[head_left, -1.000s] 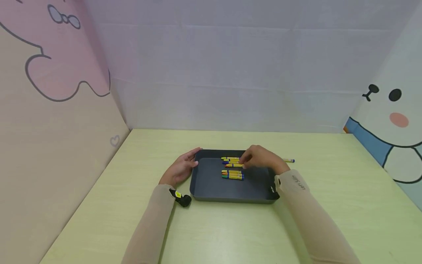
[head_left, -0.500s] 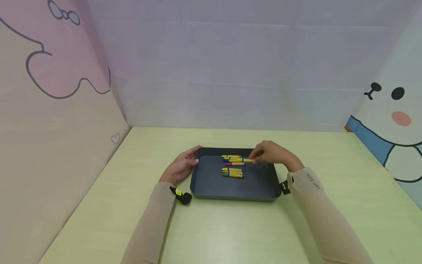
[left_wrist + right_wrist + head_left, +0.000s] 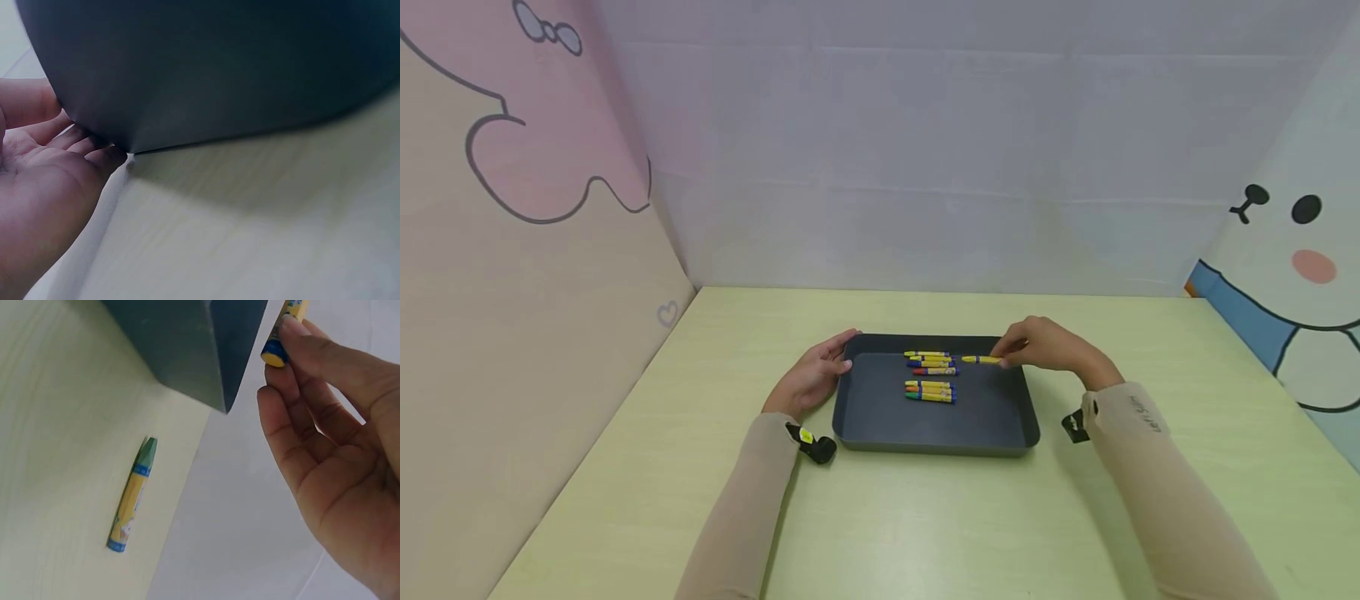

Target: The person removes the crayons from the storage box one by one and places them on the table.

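A dark grey tray (image 3: 883, 425) lies on the table. My left hand (image 3: 808, 379) holds its left side, thumb at the rim and fingers against the outer wall; the left wrist view shows them at the tray corner (image 3: 131, 119). Above the tray's right part, my right hand (image 3: 1048, 343) pinches a yellow crayon (image 3: 977, 359) by one end, its tip pointing left. The right wrist view shows that crayon's blue-banded end (image 3: 275, 351) between thumb and fingers. Inside the tray lie an upper group of several crayons, including a red one (image 3: 936, 372), and a lower group with a green one (image 3: 930, 397).
A green crayon (image 3: 131, 497) lies on the table outside the tray, hidden behind the right hand in the head view. The pale table (image 3: 880, 517) extends on all sides, with a plain backdrop (image 3: 880, 167) behind and printed side panels left and right.
My right hand has moved right from over the upper crayons toward the tray's right wall, carrying the yellow crayon away from them. The left hand stays on the tray's left side.
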The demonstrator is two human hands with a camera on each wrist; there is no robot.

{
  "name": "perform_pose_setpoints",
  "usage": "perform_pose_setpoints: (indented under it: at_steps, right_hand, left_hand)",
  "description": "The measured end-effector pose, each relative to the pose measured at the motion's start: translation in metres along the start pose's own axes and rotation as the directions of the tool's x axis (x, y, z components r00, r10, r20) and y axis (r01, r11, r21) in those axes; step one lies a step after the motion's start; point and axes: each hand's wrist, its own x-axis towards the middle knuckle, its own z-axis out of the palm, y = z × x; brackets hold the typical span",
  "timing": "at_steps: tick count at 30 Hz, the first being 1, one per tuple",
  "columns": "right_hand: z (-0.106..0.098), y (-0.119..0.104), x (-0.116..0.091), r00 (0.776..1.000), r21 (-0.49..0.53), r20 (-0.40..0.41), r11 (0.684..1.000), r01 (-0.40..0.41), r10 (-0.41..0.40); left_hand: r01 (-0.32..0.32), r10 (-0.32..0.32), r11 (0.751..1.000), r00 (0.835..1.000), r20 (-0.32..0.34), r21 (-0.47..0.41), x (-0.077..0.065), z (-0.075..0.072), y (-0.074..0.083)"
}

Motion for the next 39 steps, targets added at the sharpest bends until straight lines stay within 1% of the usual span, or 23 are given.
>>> perform_pose_setpoints:
  at_steps: [3,9,16,21,33,39]
  right_hand:
    - [-0.003,0.005,-0.005,1.0,0.004,-0.013,1.0,0.0,0.0]
    - [-0.008,0.016,-0.015,0.999,-0.001,-0.035,0.999,-0.032,0.032]
    - [-0.01,0.028,-0.023,0.998,-0.022,-0.054,1.0,-0.022,0.02]
    - [-0.012,0.036,-0.029,0.996,-0.027,-0.076,0.999,-0.04,0.037]
    - [-0.012,0.052,-0.04,0.989,-0.024,-0.119,0.996,-0.087,0.084]
    - [-0.011,0.055,-0.042,0.984,-0.026,-0.153,0.995,-0.099,0.094]
  left_hand:
    - [-0.006,0.006,1.0,1.0,0.007,0.008,0.001,-0.001,-0.001]
    - [0.001,-0.001,1.0,1.0,0.01,0.002,0.002,-0.002,-0.003]
    - [0.006,-0.006,1.0,1.0,0.001,0.001,0.001,-0.001,-0.002]
    - [0.014,-0.014,1.0,1.0,-0.004,0.006,0.001,-0.002,-0.002]
    - [0.012,-0.012,1.0,1.0,0.007,-0.012,0.002,-0.002,-0.001]
    - [0.01,-0.01,1.0,1.0,0.008,-0.002,0.002,-0.002,-0.001]
